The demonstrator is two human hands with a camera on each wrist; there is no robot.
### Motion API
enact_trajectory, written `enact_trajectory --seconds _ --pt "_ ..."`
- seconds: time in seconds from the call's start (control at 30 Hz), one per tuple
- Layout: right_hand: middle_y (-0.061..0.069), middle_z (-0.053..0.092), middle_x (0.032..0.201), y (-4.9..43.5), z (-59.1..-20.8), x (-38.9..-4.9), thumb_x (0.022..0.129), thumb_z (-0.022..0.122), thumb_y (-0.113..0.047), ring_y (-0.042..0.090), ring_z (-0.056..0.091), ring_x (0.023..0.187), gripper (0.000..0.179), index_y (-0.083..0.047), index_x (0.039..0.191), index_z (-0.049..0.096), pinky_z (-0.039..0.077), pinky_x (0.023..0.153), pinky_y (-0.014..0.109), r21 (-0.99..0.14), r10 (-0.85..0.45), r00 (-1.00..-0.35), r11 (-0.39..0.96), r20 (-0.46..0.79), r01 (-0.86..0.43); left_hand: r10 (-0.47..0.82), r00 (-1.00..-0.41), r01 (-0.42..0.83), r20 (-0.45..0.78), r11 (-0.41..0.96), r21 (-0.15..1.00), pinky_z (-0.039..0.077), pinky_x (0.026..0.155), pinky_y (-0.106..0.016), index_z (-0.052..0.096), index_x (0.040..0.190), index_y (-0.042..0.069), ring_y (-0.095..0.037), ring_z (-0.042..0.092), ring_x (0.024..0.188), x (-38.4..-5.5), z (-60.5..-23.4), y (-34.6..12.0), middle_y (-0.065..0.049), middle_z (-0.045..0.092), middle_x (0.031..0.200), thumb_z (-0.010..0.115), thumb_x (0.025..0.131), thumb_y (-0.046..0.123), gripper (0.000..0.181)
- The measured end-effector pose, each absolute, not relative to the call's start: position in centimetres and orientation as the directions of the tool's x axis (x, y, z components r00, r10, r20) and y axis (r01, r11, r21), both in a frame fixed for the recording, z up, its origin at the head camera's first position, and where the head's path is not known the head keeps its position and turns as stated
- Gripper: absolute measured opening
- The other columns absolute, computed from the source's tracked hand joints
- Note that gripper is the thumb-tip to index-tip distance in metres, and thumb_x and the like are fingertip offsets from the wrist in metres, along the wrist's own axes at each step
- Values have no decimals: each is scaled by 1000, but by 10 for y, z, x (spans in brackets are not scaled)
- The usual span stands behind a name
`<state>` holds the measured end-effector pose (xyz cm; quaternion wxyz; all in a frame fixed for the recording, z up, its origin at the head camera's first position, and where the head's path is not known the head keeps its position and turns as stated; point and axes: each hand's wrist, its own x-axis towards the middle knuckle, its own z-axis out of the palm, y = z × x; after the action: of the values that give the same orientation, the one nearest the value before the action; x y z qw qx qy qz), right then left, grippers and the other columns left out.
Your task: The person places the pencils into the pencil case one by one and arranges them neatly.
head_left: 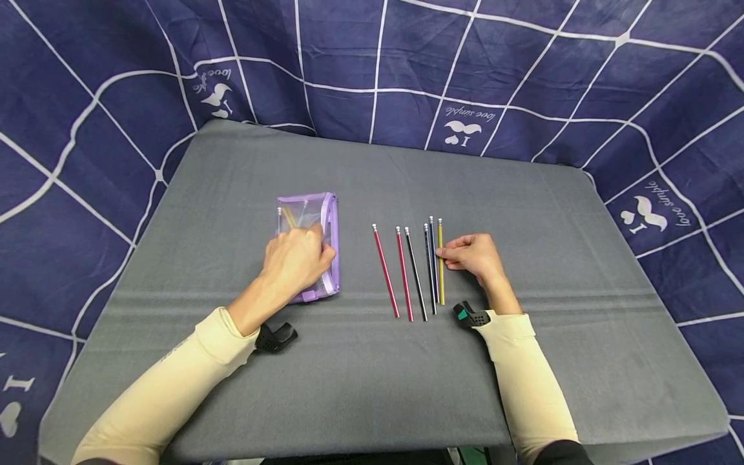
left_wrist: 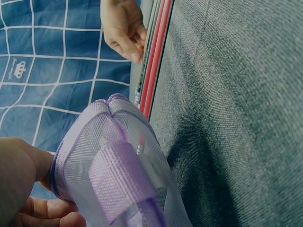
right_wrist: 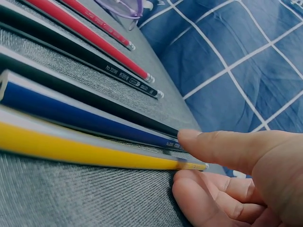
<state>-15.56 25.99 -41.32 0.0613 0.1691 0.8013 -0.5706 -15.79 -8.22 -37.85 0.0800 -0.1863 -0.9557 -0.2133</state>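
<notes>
My left hand (head_left: 296, 258) grips a see-through mesh pencil case (head_left: 330, 223) with purple trim. In the left wrist view, the thumb and curled fingers hold the side of the case (left_wrist: 83, 137). Pencils show through its mesh. My right hand (head_left: 473, 255) pinches a yellow pencil (head_left: 441, 278) between thumb and forefinger, and the pencil lies on the cloth. Just left of it lie a blue pencil (right_wrist: 90, 116) and a black pencil (right_wrist: 94, 92), close to the thumb tip. Farther left are another black pencil (head_left: 415, 271) and two red pencils (head_left: 403, 274) (head_left: 385, 271).
Grey cloth covers the table (head_left: 372, 387). A blue curtain (head_left: 349, 58) with white grid lines hangs around its back and sides. The pencils lie roughly side by side, eraser ends away from me, between my hands.
</notes>
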Motion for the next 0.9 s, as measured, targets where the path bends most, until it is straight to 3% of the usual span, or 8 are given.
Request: enact_trajectory --seconds 0.33,0.9 --pt "1 68 68 261 -413 -155 76 82 -1 5 65 55 36 15 102 63 54 58 23 -876 203 -929 319 -310 361 322 -918 390 232 839 379 46 50 -53 49 73 9 -36 57 55 -158 -378 -82 -11 56 63 58 80 17 14" --pt "0 66 67 258 -410 -156 78 75 6 5 63 56 28 15 100 61 54 59 22 -863 191 -932 356 -308 358 323 -916 395 240 837 380 45 49 -53 48 72 9 -36 56 54 -159 -379 -83 -10 55 63 57 81 17 15"
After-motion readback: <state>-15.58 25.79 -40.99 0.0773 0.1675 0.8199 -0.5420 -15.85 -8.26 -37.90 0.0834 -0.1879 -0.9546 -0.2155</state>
